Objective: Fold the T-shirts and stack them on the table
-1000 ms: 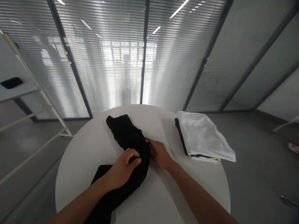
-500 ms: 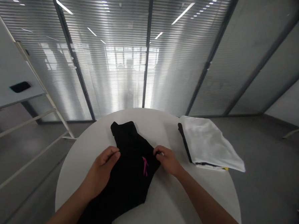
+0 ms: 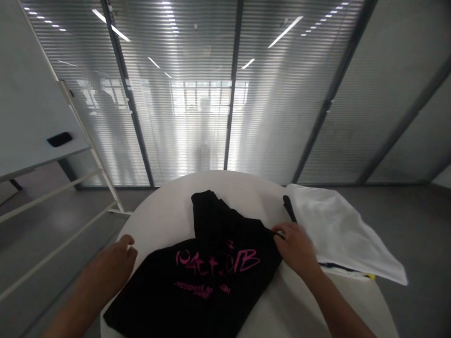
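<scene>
A black garment [image 3: 172, 317], seemingly a T-shirt, lies spread and partly folded over itself on the round white table [image 3: 162, 216]. Pink lettering [image 3: 220, 262] shows across its middle, some of it broken up by creases. At the upper right edge of the cloth, my right hand [image 3: 297, 248] pinches the fabric between thumb and fingers. My left hand [image 3: 110, 266] hovers beside the garment's left edge, its fingers loosely bent and apart, with no cloth visible in them. The garment's near end runs out of view at the bottom.
A stack of folded cloths with a white one [image 3: 332, 225] on top sits at the table's right, its corner overhanging the edge. Left of the table stands a whiteboard frame [image 3: 107, 183], holding a black eraser-like object [image 3: 59, 139]. A blind-covered glass wall [image 3: 197, 137] rises behind.
The garment has been opened out to the left, bringing the pink lettering into view. My left hand has let go and moved left; my right hand still pinches the edge. The view has shifted.
</scene>
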Demonstrator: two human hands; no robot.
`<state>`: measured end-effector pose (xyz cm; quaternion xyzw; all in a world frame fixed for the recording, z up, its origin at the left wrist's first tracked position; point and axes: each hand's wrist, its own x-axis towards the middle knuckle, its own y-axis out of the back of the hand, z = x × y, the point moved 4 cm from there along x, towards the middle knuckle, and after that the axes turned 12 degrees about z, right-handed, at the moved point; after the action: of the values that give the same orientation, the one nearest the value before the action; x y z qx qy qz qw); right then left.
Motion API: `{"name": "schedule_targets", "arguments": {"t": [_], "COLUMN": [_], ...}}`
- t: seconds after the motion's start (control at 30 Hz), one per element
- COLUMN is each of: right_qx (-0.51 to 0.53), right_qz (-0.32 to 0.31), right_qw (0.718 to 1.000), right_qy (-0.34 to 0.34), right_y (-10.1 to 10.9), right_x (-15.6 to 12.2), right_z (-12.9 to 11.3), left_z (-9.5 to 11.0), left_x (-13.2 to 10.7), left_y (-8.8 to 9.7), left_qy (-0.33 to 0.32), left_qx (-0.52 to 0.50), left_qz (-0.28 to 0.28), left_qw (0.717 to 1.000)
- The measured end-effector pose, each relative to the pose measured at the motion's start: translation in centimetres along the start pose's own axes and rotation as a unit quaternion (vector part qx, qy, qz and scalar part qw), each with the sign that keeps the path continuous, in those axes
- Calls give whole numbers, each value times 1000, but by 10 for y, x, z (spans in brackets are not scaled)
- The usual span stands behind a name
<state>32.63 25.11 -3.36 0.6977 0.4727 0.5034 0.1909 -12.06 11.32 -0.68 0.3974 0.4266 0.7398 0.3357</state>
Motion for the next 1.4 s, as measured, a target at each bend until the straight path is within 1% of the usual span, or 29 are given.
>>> {"name": "schedule_targets", "arguments": {"t": [0.03,0.07,0.13,0.2,0.23,0.27,0.33,0.4,0.43,0.5,0.57,0.6,0.7,0.77,0.8,0.87,0.93,0.97,1.0,1.03,1.07,1.1,1.13,1.2,1.3,1.4], "right_qx": [-5,-6,-10,-28,-39,-48,-63,-83,-94,-101,-68,-42,22,42,48,48,26,7,-15,-36,-55,-70,-81,-94,-94,-107], "right_qz": [-3,-8,-34,-72,-93,-117,-173,-204,-203,-183,-182,-191,-218,-216,-204,-150,-58,-13,26,49,55,45,23,-40,-119,-157], "right_qw": [1000,998,993,985,981,976,967,961,962,966,969,968,964,963,966,980,996,1000,999,997,994,993,993,993,988,981], "right_qy": [31,60,113,153,167,175,177,164,158,154,155,155,152,153,150,124,60,20,-20,-52,-73,-81,-80,-62,-40,-33], "right_y": [-3,-6,-14,-27,-34,-43,-63,-79,-85,-89,-90,-89,-83,-73,-65,-46,-22,-11,-1,5,9,9,6,-6,-25,-39], "right_x": [-1,-1,2,6,8,10,12,13,13,16,20,23,37,51,59,75,90,96,100,102,103,103,102,99,89,74], "right_z": [-7,-15,-33,-49,-55,-60,-66,-68,-68,-67,-64,-61,-49,-39,-33,-20,-3,7,16,25,32,37,40,40,31,16], "left_z": [9,24,66,111,131,148,174,190,193,195,193,190,180,168,160,141,117,105,92,81,71,63,58,56,67,81], "left_x": [0,0,2,5,7,10,10,5,3,-2,-5,-5,5,18,26,41,56,62,68,73,77,80,81,79,71,62], "left_y": [-2,-4,-8,-16,-23,-32,-57,-83,-93,-107,-113,-114,-111,-104,-99,-89,-78,-75,-73,-72,-74,-78,-82,-90,-96,-96], "left_qy": [-19,-52,-144,-229,-250,-253,-259,-254,-243,-222,-206,-200,-156,-102,-72,-18,27,48,71,96,120,141,155,153,112,66], "left_qx": [8,-7,-51,-76,-76,-70,-55,-37,-26,-11,-16,-28,-95,-158,-186,-230,-255,-258,-253,-241,-226,-211,-196,-169,-114,-46], "left_qz": [-18,-42,-91,-107,-105,-98,-108,-114,-98,-53,-20,-14,-5,15,32,77,130,151,168,176,172,159,139,101,79,69], "left_qw": [1000,998,984,965,960,960,958,960,965,974,978,979,983,982,979,970,958,953,950,950,951,954,958,968,984,994]}}
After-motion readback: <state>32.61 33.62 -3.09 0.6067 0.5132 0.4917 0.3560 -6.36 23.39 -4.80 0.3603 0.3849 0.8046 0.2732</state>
